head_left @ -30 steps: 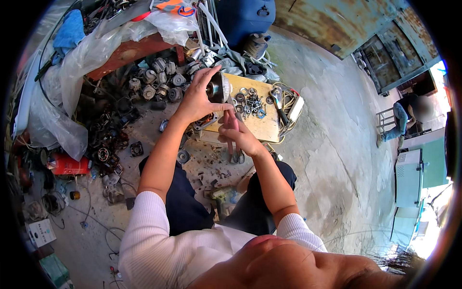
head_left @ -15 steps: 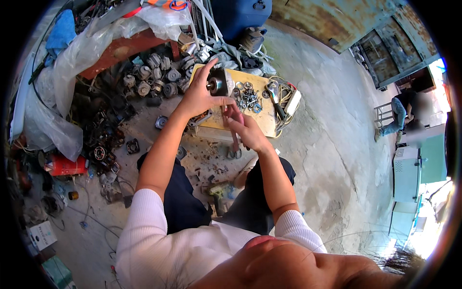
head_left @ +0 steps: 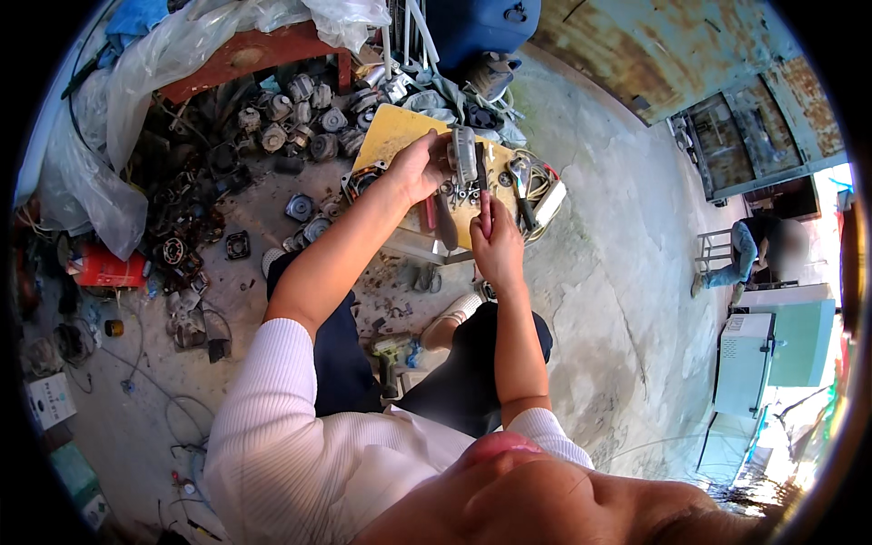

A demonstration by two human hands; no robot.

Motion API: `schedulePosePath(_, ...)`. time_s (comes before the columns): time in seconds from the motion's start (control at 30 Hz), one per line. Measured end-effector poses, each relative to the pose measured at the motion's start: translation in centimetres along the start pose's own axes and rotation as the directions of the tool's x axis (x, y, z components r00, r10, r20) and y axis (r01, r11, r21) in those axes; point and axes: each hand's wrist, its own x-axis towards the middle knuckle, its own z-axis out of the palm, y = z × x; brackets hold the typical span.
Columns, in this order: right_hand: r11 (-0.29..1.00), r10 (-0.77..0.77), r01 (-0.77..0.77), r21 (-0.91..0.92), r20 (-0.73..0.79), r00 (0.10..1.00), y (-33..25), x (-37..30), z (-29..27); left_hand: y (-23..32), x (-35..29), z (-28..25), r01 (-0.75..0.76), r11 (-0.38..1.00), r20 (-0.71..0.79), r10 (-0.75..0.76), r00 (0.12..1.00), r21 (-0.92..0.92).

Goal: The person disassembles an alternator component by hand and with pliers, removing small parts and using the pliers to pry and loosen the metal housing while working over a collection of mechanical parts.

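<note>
My left hand [head_left: 420, 168] is closed around a round silver motor part [head_left: 464, 154], held above a yellow board [head_left: 389, 127]. Gripped in my right hand [head_left: 498, 243] is a red-handled tool [head_left: 485, 213]. Its dark, narrow end points away from me, close along the motor part's right side; whether they touch I cannot tell. Small metal nuts and bolts [head_left: 461, 193] lie on the board beneath. Nearer to me rest a dark-handled tool [head_left: 446, 225] and another red handle [head_left: 428, 214]. A black-gripped wrench [head_left: 524, 202] lies on the right.
Coiled cable and a white power strip [head_left: 550, 206] lie off the board's right side. Heaped motor parts [head_left: 300, 123] cover the floor at the left, near a red canister [head_left: 107, 267]. A green power tool [head_left: 392, 345] lies between my legs. Far right, a person [head_left: 749, 245] sits bent over.
The motor part has been turned, so its shaft end no longer shows, and brought to the right. My right hand has shifted right and holds the tool by its handle, dark end pointing away.
</note>
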Motion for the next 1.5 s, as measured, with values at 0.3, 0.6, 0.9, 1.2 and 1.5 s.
schedulePosePath(0.3,0.995,-0.072,0.057,-0.076,-0.210,0.975,0.0,-0.3,-0.7,0.4,-1.4,1.1,0.134,0.988,0.007,-0.134,0.991,-0.077)
schedulePosePath(0.6,0.822,0.289,-0.252,0.511,0.008,0.957,3.4,0.1,-0.8,0.2,-0.5,-1.2,0.136,0.967,-0.114,-0.113,0.987,0.217)
schedulePosePath(0.9,0.709,0.364,-0.273,0.650,-0.005,0.932,2.3,1.7,-2.3,-0.1,-0.2,1.6,-0.090,0.815,-0.006,0.114,0.993,0.572)
schedulePosePath(1.2,0.815,0.200,-0.186,0.549,0.035,0.979,2.8,0.9,0.0,0.9,-5.9,2.7,-0.186,0.739,0.200,0.071,0.977,0.647)
schedulePosePath(1.5,0.964,0.069,-0.103,0.246,0.145,0.987,-1.7,-0.7,0.5,1.8,-6.1,1.1,-0.284,0.731,0.266,0.144,0.953,0.620)
